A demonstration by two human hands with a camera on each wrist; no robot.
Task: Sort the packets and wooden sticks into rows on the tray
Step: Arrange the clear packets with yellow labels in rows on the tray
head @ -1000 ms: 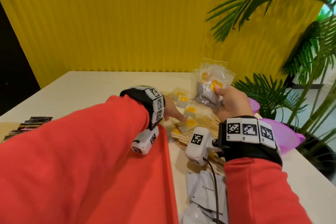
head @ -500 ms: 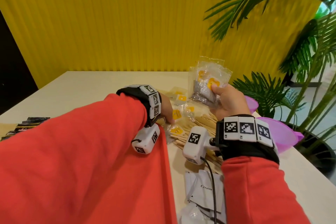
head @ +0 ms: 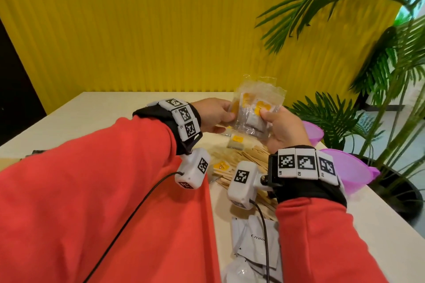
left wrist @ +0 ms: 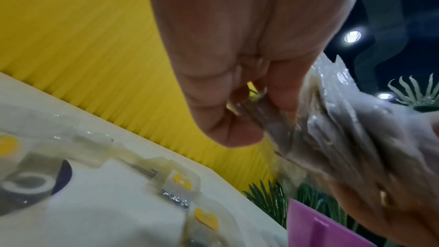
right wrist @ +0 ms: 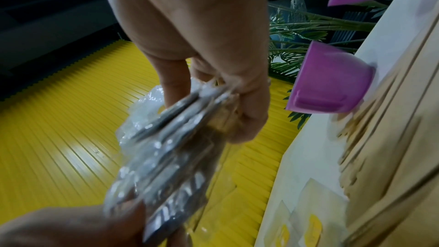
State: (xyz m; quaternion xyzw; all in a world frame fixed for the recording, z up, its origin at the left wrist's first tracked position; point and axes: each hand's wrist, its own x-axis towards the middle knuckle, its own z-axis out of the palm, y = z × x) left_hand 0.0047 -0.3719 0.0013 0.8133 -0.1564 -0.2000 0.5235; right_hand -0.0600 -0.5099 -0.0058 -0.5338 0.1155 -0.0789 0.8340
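Note:
My right hand (head: 273, 124) holds a stack of clear packets with yellow labels (head: 257, 108) upright above the table, thumb pressed on its front. My left hand (head: 220, 115) pinches the left edge of the same stack (left wrist: 316, 132). The right wrist view shows the stack (right wrist: 175, 149) edge-on between my fingers. More yellow-label packets (head: 236, 140) lie on the table under my hands, on and beside a pile of wooden sticks (head: 239, 161). White "Cream" packets (head: 255, 241) lie nearer me. The tray is at the far left edge, mostly hidden by my left sleeve.
Two purple plastic bowls (head: 345, 170) sit at the table's right edge, one (right wrist: 330, 80) close to the sticks. Potted palm plants (head: 391, 76) stand beyond that edge. A yellow ribbed wall (head: 138, 30) backs the table (head: 103, 110).
My left hand rose from the packets on the table and took hold of the left edge of the stack in my right hand. The right hand kept the stack raised.

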